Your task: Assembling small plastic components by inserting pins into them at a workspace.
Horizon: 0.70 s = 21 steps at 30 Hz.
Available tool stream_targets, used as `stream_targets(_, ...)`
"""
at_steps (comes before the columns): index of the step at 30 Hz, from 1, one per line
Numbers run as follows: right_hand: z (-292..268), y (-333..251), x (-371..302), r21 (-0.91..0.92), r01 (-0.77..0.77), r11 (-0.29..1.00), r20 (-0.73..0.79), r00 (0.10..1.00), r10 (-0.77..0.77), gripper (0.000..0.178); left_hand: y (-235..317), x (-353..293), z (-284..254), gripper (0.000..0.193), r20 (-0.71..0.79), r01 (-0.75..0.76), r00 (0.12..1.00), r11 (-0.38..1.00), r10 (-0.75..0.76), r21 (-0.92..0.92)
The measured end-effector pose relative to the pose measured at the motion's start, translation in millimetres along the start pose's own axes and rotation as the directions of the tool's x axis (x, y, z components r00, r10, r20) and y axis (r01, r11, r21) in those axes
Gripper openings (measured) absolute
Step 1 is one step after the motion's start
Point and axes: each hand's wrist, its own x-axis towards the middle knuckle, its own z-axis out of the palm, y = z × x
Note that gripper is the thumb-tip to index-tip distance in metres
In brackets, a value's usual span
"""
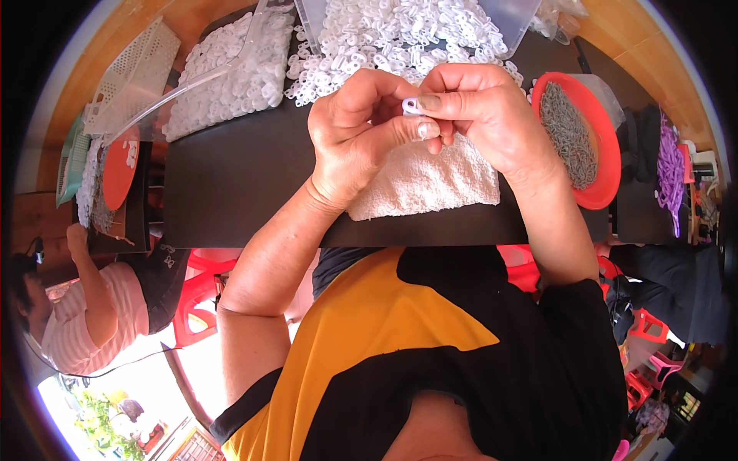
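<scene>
A small white plastic piece [412,106] with an oval hole is pinched between my two hands, above a cream towel [430,184] on the dark table. My left hand [350,134] is closed, its thumb and fingers at the piece's left and lower side. From the right, my right hand [488,115] grips it with the thumb on top. Whether the fingers hide anything else, I cannot tell. Just beyond my hands lies a heap of similar white pieces [400,38], spilling out of a clear plastic bin [516,23].
A clear bag of white pieces [231,73] lies at the far left. On the right, a red plate [610,173] holds many small grey screw-like parts [567,134]. Purple pieces [670,169] lie farther right. Another person [96,315] sits at the left near a white basket [134,77].
</scene>
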Motion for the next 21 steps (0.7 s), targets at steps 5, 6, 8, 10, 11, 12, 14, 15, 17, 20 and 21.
stream_targets(5, 1, 0, -2, 0.031, -0.013, 0.999, 0.01, 1.0, 0.012, 0.019, 4, -1, 4, 0.021, -0.014, 0.011, 1.0, 0.998, -0.011, -0.057)
stream_targets(6, 1, -1, -2, 0.032, -0.013, 0.999, 0.007, 1.0, 0.013, 0.019, 4, -1, 4, 0.021, -0.016, -0.002, 1.0, 0.999, 0.001, -0.045)
stream_targets(8, 0, 0, -2, 0.026, -0.001, 1.0, 0.032, 0.999, 0.001, 0.019, 4, -2, 3, 0.021, -0.002, -0.014, 1.0, 1.0, 0.014, -0.022)
stream_targets(10, -2, 0, -1, 0.035, -0.002, 0.999, 0.054, 0.999, 0.0, 0.019, 4, -3, 3, 0.021, 0.014, -0.023, 1.0, 1.0, 0.023, -0.001)
stream_targets(11, -3, 0, -1, 0.04, -0.001, 0.999, 0.077, 0.997, -0.003, 0.019, 4, -2, 4, 0.021, 0.012, -0.022, 1.0, 0.999, 0.023, -0.048)
stream_targets(12, -3, 3, -1, 0.045, -0.005, 0.999, 0.074, 0.997, 0.002, 0.019, 4, -2, 5, 0.021, 0.009, -0.02, 1.0, 0.995, 0.021, -0.095)
stream_targets(14, -5, 6, 1, 0.072, -0.004, 0.997, 0.114, 0.994, -0.005, 0.019, 1, -1, 4, 0.02, 0.024, -0.03, 0.999, 0.995, 0.033, -0.093)
stream_targets(15, -6, 7, 2, 0.079, -0.007, 0.997, 0.11, 0.994, -0.001, 0.019, 0, -1, 3, 0.02, 0.037, -0.048, 0.998, 0.995, 0.051, -0.091)
stream_targets(17, -6, 11, 2, 0.168, -0.024, 0.985, 0.162, 0.987, -0.004, 0.019, 3, -3, 5, 0.019, 0.014, 0.027, 1.0, 0.991, -0.025, -0.132)
stream_targets(20, -4, 12, 4, 0.178, -0.005, 0.984, 0.157, 0.987, -0.024, 0.018, 1, -1, 4, 0.02, -0.02, 0.009, 1.0, 0.997, -0.011, -0.075)
stream_targets(21, -3, 11, 5, 0.171, 0.016, 0.985, 0.144, 0.989, -0.041, 0.018, 1, -1, 4, 0.02, -0.049, -0.01, 0.999, 0.997, 0.006, -0.076)
